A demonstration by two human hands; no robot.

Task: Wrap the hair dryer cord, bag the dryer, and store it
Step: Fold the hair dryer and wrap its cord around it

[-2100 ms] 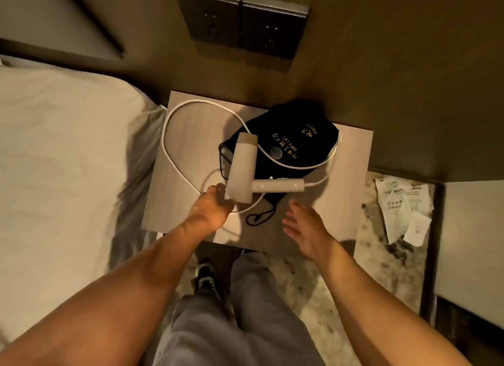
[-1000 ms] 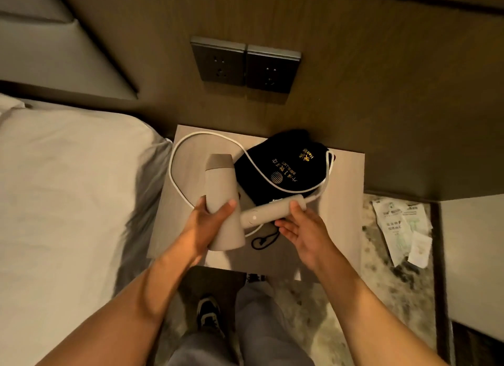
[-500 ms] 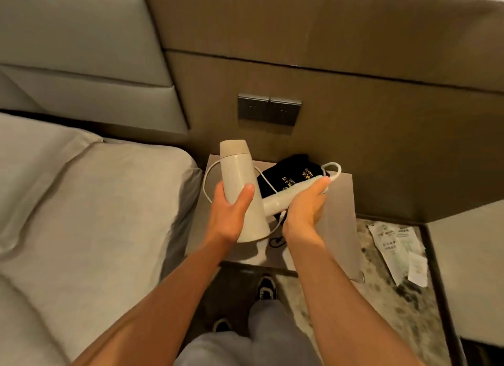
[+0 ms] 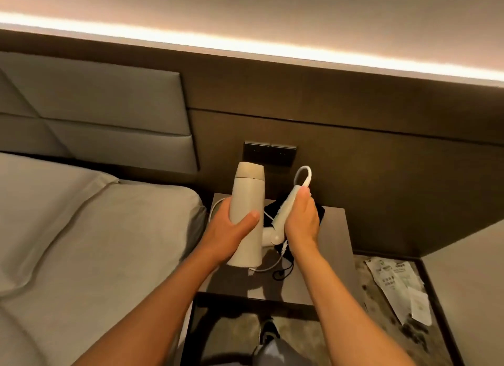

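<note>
The hair dryer (image 4: 246, 215) I am holding is looking like smooth matt plastic, its cord (image 4: 303, 176) rubbery; the bag (image 4: 319, 211) is showing dark cloth, the table (image 4: 338, 245) matt wood.

We log colours | hair dryer (image 4: 246, 215) in our hands: cream-white | cord (image 4: 303, 176): white | drawstring bag (image 4: 319, 212) behind our right hand (image 4: 301, 224): black | nightstand (image 4: 338, 245) beneath: grey-brown | bedding (image 4: 81, 243) left of our left hand (image 4: 230, 229): plain grey
</note>
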